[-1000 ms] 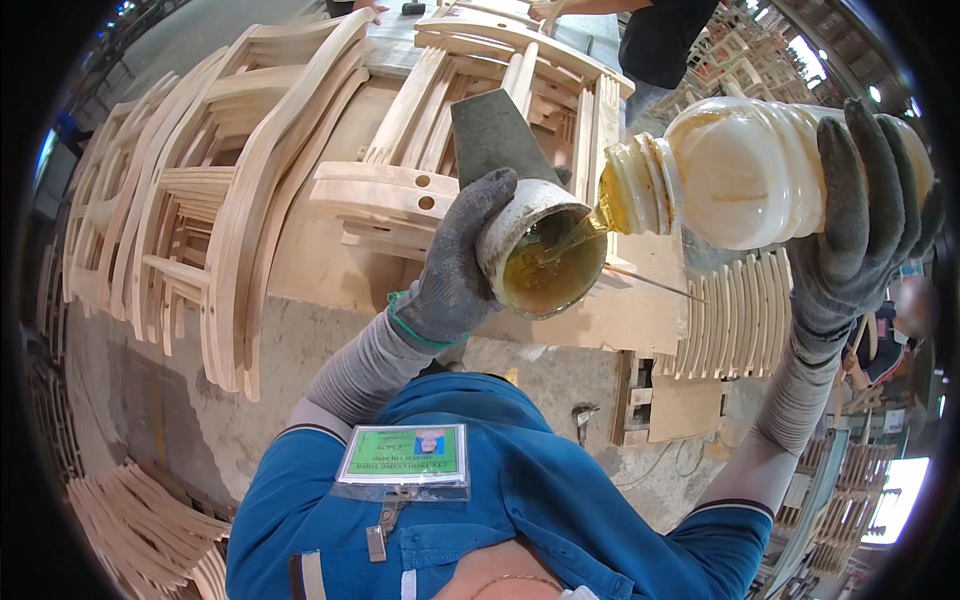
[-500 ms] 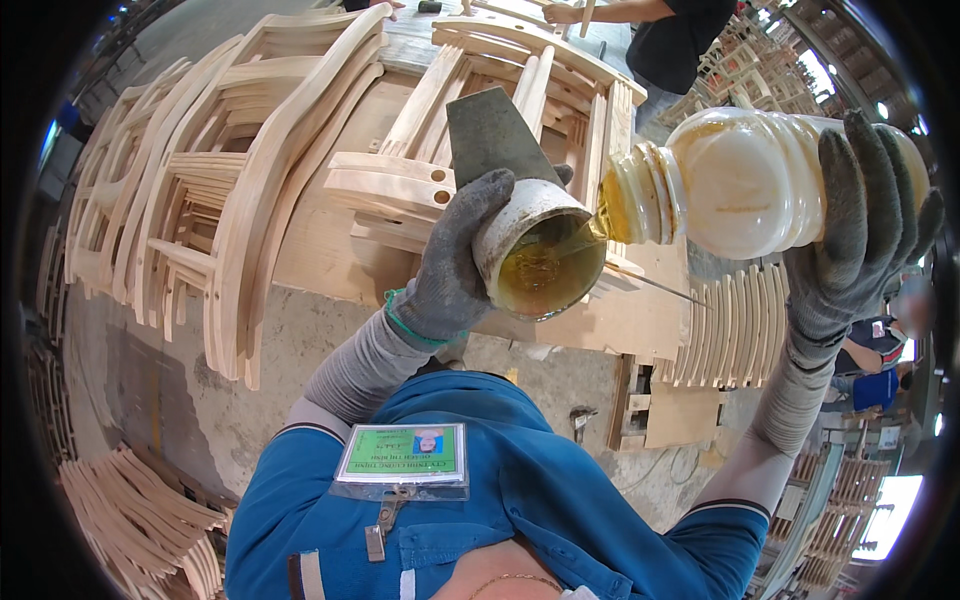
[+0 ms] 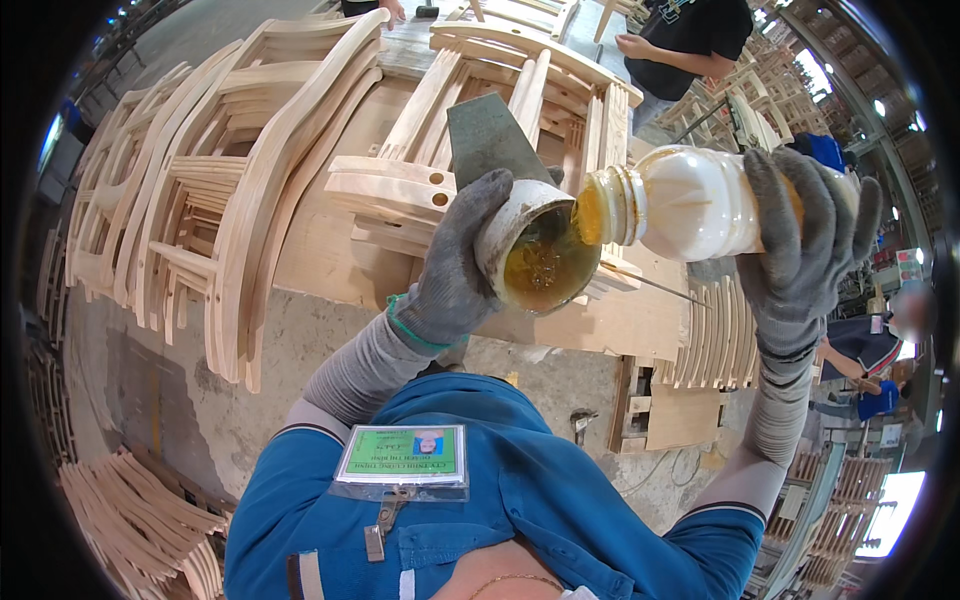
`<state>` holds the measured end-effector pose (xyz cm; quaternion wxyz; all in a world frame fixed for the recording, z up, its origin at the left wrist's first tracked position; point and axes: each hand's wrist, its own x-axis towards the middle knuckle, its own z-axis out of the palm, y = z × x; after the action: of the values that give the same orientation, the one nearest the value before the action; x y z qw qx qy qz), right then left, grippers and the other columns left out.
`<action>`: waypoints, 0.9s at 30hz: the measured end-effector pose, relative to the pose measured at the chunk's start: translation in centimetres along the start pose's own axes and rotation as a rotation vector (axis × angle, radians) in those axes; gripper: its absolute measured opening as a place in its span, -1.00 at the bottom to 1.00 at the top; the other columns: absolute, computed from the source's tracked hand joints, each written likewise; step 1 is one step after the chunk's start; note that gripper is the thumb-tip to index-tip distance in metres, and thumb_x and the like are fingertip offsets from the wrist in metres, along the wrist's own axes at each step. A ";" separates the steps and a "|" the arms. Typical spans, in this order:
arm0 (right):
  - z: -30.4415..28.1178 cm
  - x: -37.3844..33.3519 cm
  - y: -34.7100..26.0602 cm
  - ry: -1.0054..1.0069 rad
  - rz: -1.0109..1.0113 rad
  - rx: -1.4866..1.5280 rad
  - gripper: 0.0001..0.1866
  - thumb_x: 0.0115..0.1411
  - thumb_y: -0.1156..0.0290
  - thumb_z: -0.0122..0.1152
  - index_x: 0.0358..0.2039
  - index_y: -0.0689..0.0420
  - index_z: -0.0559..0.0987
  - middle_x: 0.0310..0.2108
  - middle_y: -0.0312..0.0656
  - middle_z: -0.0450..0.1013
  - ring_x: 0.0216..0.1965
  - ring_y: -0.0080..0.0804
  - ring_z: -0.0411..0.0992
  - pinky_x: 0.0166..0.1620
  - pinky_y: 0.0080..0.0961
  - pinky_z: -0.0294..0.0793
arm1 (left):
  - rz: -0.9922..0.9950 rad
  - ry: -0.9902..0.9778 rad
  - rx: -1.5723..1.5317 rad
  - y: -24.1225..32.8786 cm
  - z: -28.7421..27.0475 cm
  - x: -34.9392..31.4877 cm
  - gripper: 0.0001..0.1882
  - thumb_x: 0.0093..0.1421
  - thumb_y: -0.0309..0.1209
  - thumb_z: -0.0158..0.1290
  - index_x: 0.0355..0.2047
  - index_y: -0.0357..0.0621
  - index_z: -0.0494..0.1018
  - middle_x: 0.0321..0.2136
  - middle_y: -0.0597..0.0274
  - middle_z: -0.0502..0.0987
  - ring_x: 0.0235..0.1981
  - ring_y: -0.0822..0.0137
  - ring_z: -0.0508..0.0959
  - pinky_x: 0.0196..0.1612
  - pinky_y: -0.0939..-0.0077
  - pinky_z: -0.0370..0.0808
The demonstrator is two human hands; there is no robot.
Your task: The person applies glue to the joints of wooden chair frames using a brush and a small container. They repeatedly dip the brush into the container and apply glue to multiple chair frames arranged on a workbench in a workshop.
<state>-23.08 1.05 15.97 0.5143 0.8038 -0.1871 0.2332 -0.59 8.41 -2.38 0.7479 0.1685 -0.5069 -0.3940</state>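
My gloved left hand is wrapped round a whitish, stained cup, tilted so its mouth faces me. Amber liquid lies inside it. A flat grey metal blade sticks up behind the cup; how it is held is hidden. A thin rod juts out past the cup's right side. In my gloved right hand is a whitish plastic bottle, tipped nearly level. Its amber-stained neck meets the cup's rim, with amber liquid at its mouth.
Wooden chair frames stand in a row at left. More wooden frames lie on the board-topped table beyond my hands. Curved slats are stacked at right. A person in black stands across the table; another is at far right.
My right hand and the bottle have shifted left, bringing the neck closer over the cup. The stream seen before no longer shows clearly. My left hand has hardly moved.
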 end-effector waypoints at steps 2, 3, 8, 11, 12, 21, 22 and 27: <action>0.6 -0.3 -0.5 -0.021 0.008 0.056 -0.50 -0.05 0.03 0.19 -0.02 -0.30 0.44 -0.22 -0.36 0.33 -0.09 -0.46 0.31 0.25 -0.04 -0.08 | -0.077 0.038 -0.162 0.0 0.2 0.4 -0.39 0.14 -0.33 0.01 0.15 -0.23 0.06 0.06 0.02 0.23 0.09 0.21 0.31 0.13 0.29 0.33; 0.6 -0.4 -0.7 -0.040 0.015 0.094 -0.49 -0.07 0.05 0.21 -0.02 -0.29 0.45 -0.23 -0.35 0.33 -0.10 -0.46 0.31 0.24 -0.05 -0.08 | -0.122 0.051 -0.280 0.1 0.4 0.5 -0.41 0.16 -0.32 -0.01 0.15 -0.23 0.06 0.06 0.02 0.24 0.09 0.21 0.31 0.12 0.29 0.34; 0.5 -0.8 -1.2 -0.144 0.034 0.180 -0.32 -0.29 0.25 0.28 0.00 -0.20 0.45 -0.26 -0.32 0.33 -0.14 -0.39 0.33 0.21 -0.06 -0.02 | -0.491 0.245 -0.692 0.8 1.1 1.8 -0.51 0.28 -0.19 -0.21 0.11 -0.23 0.14 -0.02 0.02 0.35 0.03 0.25 0.39 0.08 0.31 0.39; 0.3 -0.7 -1.2 -0.165 0.027 0.226 -0.27 -0.32 0.28 0.32 0.02 -0.17 0.44 -0.26 -0.30 0.34 -0.16 -0.37 0.33 0.20 -0.07 -0.01 | -0.512 0.277 -0.665 0.8 1.6 2.2 -0.52 0.30 -0.14 -0.30 0.08 -0.25 0.18 -0.09 0.05 0.42 -0.03 0.27 0.45 0.04 0.34 0.42; 0.2 -0.6 -1.3 -0.223 0.035 0.250 -0.27 -0.33 0.30 0.33 0.02 -0.15 0.43 -0.27 -0.30 0.35 -0.18 -0.37 0.33 0.18 -0.07 0.01 | -0.507 0.281 -0.669 0.8 1.6 2.2 -0.52 0.31 -0.15 -0.29 0.08 -0.25 0.19 -0.10 0.06 0.43 -0.04 0.27 0.45 0.04 0.34 0.42; 0.9 -1.1 -2.5 -0.456 0.091 0.529 -0.30 -0.24 0.28 0.38 0.02 -0.10 0.40 -0.33 -0.27 0.38 -0.28 -0.32 0.34 0.06 -0.20 0.09 | -0.437 0.360 -0.453 1.6 3.1 3.0 -0.53 0.31 -0.13 -0.28 0.06 -0.22 0.15 -0.15 0.10 0.43 -0.13 0.32 0.50 -0.07 0.43 0.52; 1.0 -1.1 -2.6 -0.458 0.092 0.540 -0.30 -0.24 0.27 0.39 0.02 -0.10 0.39 -0.34 -0.27 0.38 -0.28 -0.32 0.34 0.06 -0.20 0.09 | -0.435 0.360 -0.450 1.5 3.1 3.0 -0.53 0.31 -0.11 -0.28 0.03 -0.23 0.18 -0.18 0.11 0.45 -0.15 0.34 0.52 -0.11 0.46 0.56; 1.2 -0.9 -3.1 -0.428 0.072 0.538 -0.29 -0.27 0.24 0.41 0.00 -0.10 0.40 -0.35 -0.28 0.37 -0.26 -0.33 0.35 0.04 -0.17 0.10 | -0.404 0.358 -0.501 0.9 2.9 2.9 -0.52 0.31 -0.12 -0.27 0.06 -0.24 0.15 -0.17 0.10 0.44 -0.14 0.32 0.52 -0.10 0.44 0.56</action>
<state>-21.95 1.22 12.74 0.2243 0.9343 -0.2506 0.1185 -2.30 7.18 1.25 0.7501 0.1434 -0.2122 -0.6098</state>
